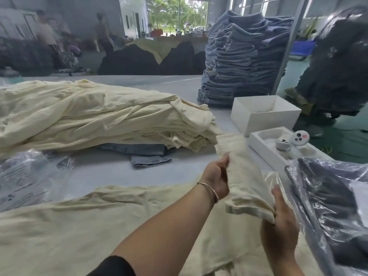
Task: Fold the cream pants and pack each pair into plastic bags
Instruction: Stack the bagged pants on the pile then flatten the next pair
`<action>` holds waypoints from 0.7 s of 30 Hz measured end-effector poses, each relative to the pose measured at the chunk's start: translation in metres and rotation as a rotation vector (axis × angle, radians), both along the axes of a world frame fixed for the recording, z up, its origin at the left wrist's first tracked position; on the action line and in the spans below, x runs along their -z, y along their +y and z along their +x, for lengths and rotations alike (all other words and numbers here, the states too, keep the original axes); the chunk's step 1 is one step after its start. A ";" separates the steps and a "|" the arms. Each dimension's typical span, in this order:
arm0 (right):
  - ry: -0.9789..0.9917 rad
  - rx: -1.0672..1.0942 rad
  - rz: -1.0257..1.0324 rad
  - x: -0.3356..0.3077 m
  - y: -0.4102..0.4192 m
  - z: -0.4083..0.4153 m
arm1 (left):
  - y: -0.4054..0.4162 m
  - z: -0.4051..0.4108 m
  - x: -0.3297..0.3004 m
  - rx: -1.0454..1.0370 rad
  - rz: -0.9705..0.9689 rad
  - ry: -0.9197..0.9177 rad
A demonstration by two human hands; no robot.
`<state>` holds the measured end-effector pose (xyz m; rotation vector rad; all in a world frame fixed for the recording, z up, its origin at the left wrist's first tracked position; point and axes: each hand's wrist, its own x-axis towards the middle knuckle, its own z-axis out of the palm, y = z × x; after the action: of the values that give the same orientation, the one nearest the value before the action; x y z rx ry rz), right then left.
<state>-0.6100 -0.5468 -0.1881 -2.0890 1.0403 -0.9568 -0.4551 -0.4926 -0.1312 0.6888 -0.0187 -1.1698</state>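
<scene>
At the far left of the table [103,172] lie flat plastic bags [23,180] with printed text, next to a big heap of cream pants [89,114] that covers the left and middle of the table. Under the near edge of this heap some blue denim [147,154] sticks out. Closer to the person, another cream pair [79,226] is spread flat across the near part of the table, and the left forearm reaches over it; a thin bracelet [211,191] sits on the wrist. The left hand [216,179] grips the left side of a folded pair [243,176], with the thumb on top and the fingers curled behind the cloth. This folded pair is a long narrow bundle, held up above the table to the right of the middle, its far end pointing toward the heap. The right hand [282,226] holds the near end of the bundle, its fingers wrapped on the cloth from below. Just right of the bundle there is a clear bag [276,182], touching it; whether the bundle is already partly inside cannot be told. Behind stands a tall stack of blue jeans [241,58], then a white box [264,114] and a white tray [276,148] with a small round device [301,137]. At the far right lie dark garments in plastic [334,206].
</scene>
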 end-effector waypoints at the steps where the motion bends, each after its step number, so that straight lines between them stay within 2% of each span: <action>1: -0.005 0.018 0.005 -0.003 -0.005 -0.003 | -0.007 -0.001 -0.002 -0.006 0.006 0.000; 5: -0.065 0.007 -0.074 -0.018 -0.003 -0.003 | -0.005 0.011 -0.008 0.027 0.061 -0.057; 8: -0.076 -0.165 -0.186 -0.022 0.021 0.012 | 0.038 0.039 -0.005 -0.003 0.221 -0.176; 10: -0.008 -0.306 -0.281 -0.015 0.049 0.025 | 0.089 0.062 0.003 -0.030 0.378 -0.267; 13: 0.262 -0.545 -0.487 0.004 0.095 0.040 | 0.179 0.090 0.017 -0.086 0.602 -0.437; 15: 0.442 -0.738 -0.541 0.020 0.126 0.050 | 0.233 0.099 0.029 -0.160 0.758 -0.546; 18: 0.665 -0.959 -0.644 0.046 0.191 0.067 | 0.295 0.103 0.065 -0.162 1.185 -0.798; 19: 0.791 -1.000 -0.657 0.055 0.204 0.072 | 0.309 0.099 0.078 -0.110 1.338 -0.876; 20: 0.903 -0.977 -0.544 0.062 0.215 0.076 | 0.319 0.093 0.089 -0.086 1.436 -0.904; 21: 0.915 -0.957 -0.493 0.069 0.219 0.076 | 0.326 0.088 0.100 -0.107 1.457 -0.898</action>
<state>-0.5342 -0.3280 -0.2566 -3.0319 -0.0052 0.3098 -0.3667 -0.1671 -0.2311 2.4186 0.1280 -0.5157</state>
